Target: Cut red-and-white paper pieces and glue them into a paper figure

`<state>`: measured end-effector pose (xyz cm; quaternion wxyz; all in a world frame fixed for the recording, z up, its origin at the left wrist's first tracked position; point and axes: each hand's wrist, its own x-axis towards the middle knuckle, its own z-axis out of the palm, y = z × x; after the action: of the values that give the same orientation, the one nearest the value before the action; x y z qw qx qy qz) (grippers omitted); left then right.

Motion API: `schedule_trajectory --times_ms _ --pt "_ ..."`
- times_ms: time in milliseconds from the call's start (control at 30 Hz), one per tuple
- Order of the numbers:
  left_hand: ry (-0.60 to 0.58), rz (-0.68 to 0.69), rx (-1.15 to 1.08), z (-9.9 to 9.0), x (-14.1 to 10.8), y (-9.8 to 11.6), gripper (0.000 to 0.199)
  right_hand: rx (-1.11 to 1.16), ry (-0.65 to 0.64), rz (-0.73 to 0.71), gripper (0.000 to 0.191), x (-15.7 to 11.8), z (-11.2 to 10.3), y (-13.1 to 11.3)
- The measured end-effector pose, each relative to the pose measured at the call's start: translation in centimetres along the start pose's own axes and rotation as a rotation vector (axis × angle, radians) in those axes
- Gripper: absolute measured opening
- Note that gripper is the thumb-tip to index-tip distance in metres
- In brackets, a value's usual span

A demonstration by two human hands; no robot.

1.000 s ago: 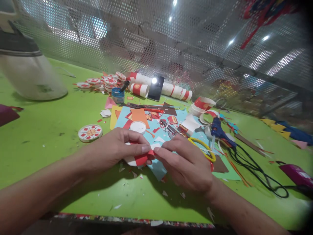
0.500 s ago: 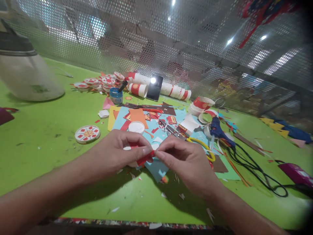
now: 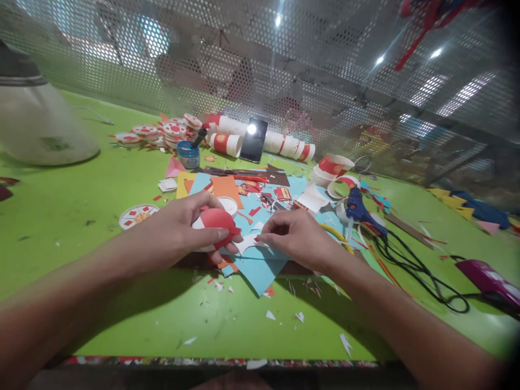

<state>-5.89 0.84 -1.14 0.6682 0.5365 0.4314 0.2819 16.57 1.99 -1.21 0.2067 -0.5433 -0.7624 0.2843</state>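
My left hand is closed around a rounded red-and-white paper piece, thumb across its front and fingers under it. A jagged red tab sticks out at the piece's right side. A short way to the right, my right hand pinches a tiny red scrap between thumb and index finger. The two hands are apart. Beneath them lie blue paper sheets with white cut-offs. A white round lid rests just behind the left hand, and a decorated disc lies to its left.
A blue glue gun with a black cable stands at right, near a yellow scissor handle. Behind are a phone, paper cups, a blue jar and stacked discs. A large whitish container stands left.
My hands have moved apart; before, their fingertips met at the red paper. The left hand has turned the piece so its red face shows, and the right has drawn slightly away.
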Motion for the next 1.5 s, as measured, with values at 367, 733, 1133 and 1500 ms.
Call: schedule_trajectory --times_ms 367,733,1133,1500 --pt "-0.016 -0.001 0.201 0.7 0.2 -0.3 0.026 -0.023 -0.006 0.078 0.016 1.1 0.7 0.4" --pt "-0.021 0.071 0.524 1.5 0.4 -0.6 0.024 0.05 -0.077 0.119 0.022 1.4 0.7 0.3" --pt "-0.049 0.041 0.403 1.5 0.5 -0.6 0.022 0.101 -0.047 0.124 0.019 0.8 0.0 0.0" --pt "-0.01 -0.022 0.323 1.5 0.1 0.1 0.02 0.277 0.005 0.13 0.014 -0.7 -1.3 -1.0"
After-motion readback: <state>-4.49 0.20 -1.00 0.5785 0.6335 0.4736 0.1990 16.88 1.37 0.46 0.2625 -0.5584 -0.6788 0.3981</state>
